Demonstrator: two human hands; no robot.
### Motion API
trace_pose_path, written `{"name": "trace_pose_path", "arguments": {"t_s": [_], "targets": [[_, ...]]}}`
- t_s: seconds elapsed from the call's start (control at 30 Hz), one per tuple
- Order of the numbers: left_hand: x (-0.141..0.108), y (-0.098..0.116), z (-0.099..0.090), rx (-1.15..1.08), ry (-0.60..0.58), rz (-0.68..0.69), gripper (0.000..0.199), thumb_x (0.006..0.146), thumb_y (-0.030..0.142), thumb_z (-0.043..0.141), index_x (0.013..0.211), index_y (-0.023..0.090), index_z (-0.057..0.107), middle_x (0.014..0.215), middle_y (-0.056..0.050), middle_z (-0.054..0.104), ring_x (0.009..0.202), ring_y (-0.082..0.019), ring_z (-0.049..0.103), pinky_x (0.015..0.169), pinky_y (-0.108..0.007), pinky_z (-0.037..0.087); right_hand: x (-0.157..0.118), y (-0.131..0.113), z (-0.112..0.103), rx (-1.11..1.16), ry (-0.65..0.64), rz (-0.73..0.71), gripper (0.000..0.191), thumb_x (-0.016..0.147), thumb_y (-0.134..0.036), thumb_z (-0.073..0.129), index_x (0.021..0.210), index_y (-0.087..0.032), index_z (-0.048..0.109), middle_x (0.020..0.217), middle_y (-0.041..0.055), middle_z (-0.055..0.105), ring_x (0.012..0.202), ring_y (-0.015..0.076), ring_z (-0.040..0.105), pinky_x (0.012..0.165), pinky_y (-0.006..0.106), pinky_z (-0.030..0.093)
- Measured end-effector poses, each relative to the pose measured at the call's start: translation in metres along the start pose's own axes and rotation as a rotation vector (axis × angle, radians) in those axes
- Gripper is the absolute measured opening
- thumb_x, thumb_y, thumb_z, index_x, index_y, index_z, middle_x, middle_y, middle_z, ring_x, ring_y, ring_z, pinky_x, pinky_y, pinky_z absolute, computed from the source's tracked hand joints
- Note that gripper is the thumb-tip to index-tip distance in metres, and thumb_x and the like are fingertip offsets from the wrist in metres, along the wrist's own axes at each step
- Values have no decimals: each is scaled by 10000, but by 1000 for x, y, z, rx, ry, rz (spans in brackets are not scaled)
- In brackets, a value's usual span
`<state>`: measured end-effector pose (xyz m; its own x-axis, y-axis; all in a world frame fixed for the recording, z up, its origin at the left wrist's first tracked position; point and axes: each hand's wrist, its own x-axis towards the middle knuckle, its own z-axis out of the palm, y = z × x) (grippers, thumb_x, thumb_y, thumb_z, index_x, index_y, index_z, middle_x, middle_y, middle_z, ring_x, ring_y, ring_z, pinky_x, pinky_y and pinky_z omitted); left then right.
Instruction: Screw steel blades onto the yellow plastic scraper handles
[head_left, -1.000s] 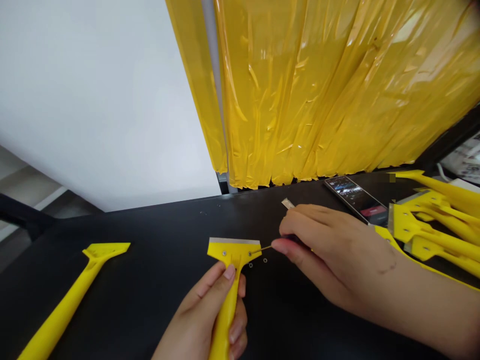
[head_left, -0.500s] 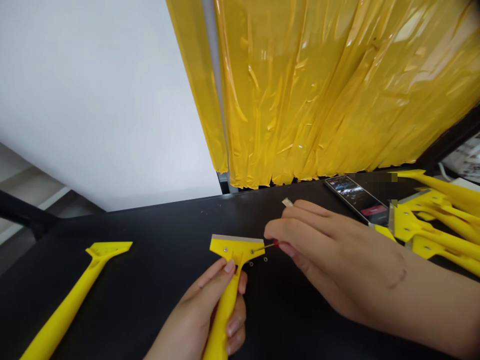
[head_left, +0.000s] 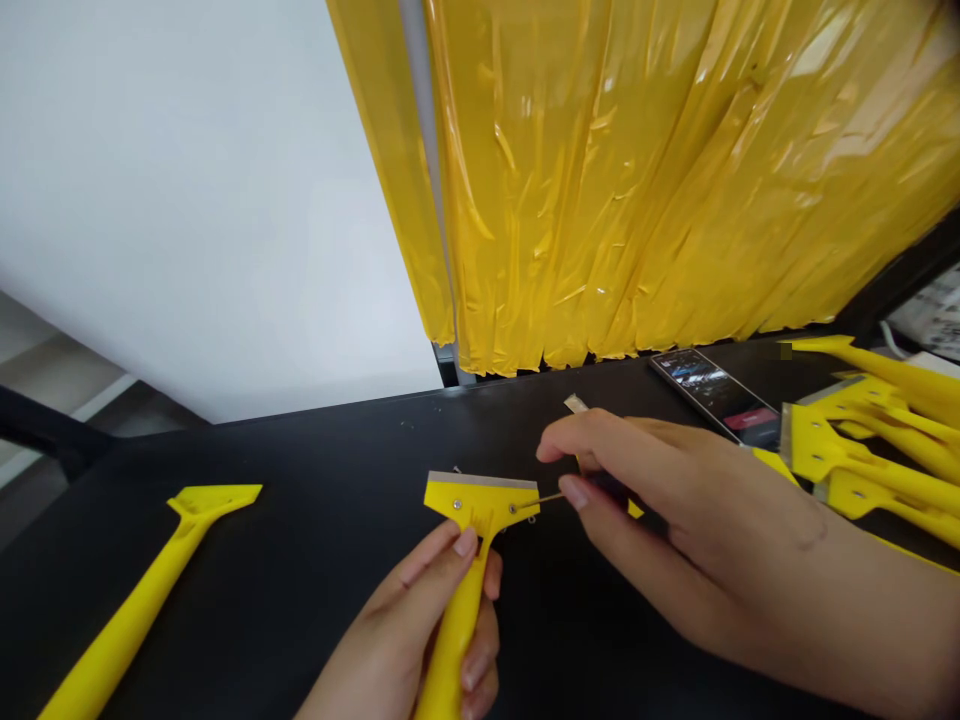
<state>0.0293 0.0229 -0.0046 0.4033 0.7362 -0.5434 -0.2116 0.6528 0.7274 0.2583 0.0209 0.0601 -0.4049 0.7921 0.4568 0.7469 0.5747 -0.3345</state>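
Observation:
A yellow scraper point(head_left: 480, 495) with a metal blade along its top edge is held by the handle in my left hand point(head_left: 420, 600), thumb on the front and fingers wrapped behind. Two screws show in its head. My right hand point(head_left: 690, 500) holds a thin screwdriver point(head_left: 551, 497), its tip at the right-hand screw. Most of the screwdriver's handle is hidden by the fingers and palm. My right index finger is lifted away from the thumb. Small metal bits lie on the table just behind the scraper head, partly covered by it.
Another yellow scraper point(head_left: 135, 600) lies at the left on the black table point(head_left: 315, 560). A phone point(head_left: 716, 395) and several yellow scrapers point(head_left: 862, 450) are at the right. Yellow plastic sheeting point(head_left: 600, 200) hangs at the back, beside a white panel point(head_left: 225, 200).
My right index finger has opened away from the thumb, while the screwdriver tip stays at the screw. The held scraper has shifted slightly right.

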Motion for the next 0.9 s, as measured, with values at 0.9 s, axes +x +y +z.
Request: {"name": "trace_pose_path", "arguments": {"t_s": [0.9], "targets": [[-7,4,7,-82,104,59,264,999,415,628,888,179,668,665,7,566,517,-102,426,487,-224,417,-41,-22,23,-149,-370,-54,309,774,-155,694,1064,-263,694,681,-37,740,452,194,650,406,316,364]]}}
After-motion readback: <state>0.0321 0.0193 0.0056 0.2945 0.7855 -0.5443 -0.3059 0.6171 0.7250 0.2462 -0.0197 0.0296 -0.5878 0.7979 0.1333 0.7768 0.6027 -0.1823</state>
